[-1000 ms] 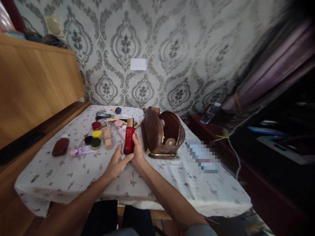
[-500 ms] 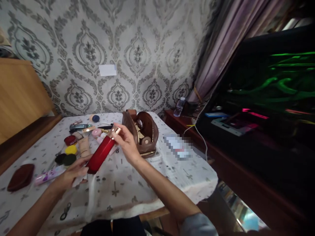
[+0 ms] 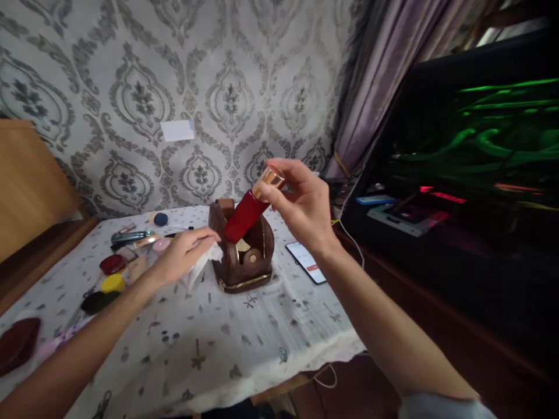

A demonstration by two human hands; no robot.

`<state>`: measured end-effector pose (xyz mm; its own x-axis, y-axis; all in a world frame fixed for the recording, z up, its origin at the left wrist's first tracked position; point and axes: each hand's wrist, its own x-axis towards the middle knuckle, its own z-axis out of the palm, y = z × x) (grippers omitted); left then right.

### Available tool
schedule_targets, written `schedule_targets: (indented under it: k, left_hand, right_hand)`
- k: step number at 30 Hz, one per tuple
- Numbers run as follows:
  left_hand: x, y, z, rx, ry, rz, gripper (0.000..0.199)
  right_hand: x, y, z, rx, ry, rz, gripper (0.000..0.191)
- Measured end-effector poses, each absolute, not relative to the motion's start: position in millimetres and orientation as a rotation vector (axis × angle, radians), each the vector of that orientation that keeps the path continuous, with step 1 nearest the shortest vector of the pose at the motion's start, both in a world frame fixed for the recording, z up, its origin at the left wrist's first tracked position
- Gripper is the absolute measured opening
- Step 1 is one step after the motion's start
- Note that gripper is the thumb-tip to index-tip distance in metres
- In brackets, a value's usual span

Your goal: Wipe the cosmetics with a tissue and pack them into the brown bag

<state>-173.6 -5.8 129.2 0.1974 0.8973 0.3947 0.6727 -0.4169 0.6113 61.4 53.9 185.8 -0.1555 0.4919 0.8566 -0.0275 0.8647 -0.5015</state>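
Observation:
My right hand (image 3: 303, 206) grips a red bottle (image 3: 245, 216) by its shiny gold cap. The bottle is tilted, its base at the mouth of a brown cosmetic bag (image 3: 247, 279). That bag stands unzipped on the table, and a gold-coloured item (image 3: 243, 247) shows inside. At the bag's left side is my left hand (image 3: 186, 253), with a crumpled white tissue (image 3: 205, 265) held under its fingers. Whether the left fingertips touch the bag or the bottle I cannot tell.
Several cosmetics lie left on the patterned tablecloth (image 3: 218, 361), among them a yellow-lidded jar (image 3: 113, 283), a dark red jar (image 3: 112, 265) and a teal tube (image 3: 131, 236). A brown pouch (image 3: 20, 343) lies near left. Right of the bag rests a phone (image 3: 305, 262); a dark computer case (image 3: 471, 174) stands beyond.
The red bottle has gone up and right, from above the table to the bag's mouth. My left hand has let go of its base and moved right with the tissue.

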Motion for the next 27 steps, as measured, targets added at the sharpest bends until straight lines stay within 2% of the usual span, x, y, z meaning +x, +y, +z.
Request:
schedule_targets:
  k: [6,14,19,23,27]
  left_hand:
    - [-158.5,39.9,132.3,2.660,1.558,0.565,0.032]
    - [-177.8,25.6,102.5,2.503,1.580,0.805,0.039]
    - [-175.4,28.8,99.2,2.507,1.533,0.833,0.039]
    - [-173.9,27.9,101.1,2.553,1.571,0.753,0.040]
    - [-176.2,25.9,97.2,2.608,1.611,0.706,0.042]
  right_hand:
    - [56.8,116.3,180.1,-0.451,-1.794,0.264,0.031]
    - [18.8,152.8,145.6,-0.495,-2.110,0.398,0.017]
    - [4.2,159.6,132.8,-0.540,-2.244,0.440,0.011]
    - [-2.3,163.9,123.5,-0.616,-2.371,0.406,0.013]
    - [-5.5,168.1,114.0,-0.720,-2.513,0.399,0.022]
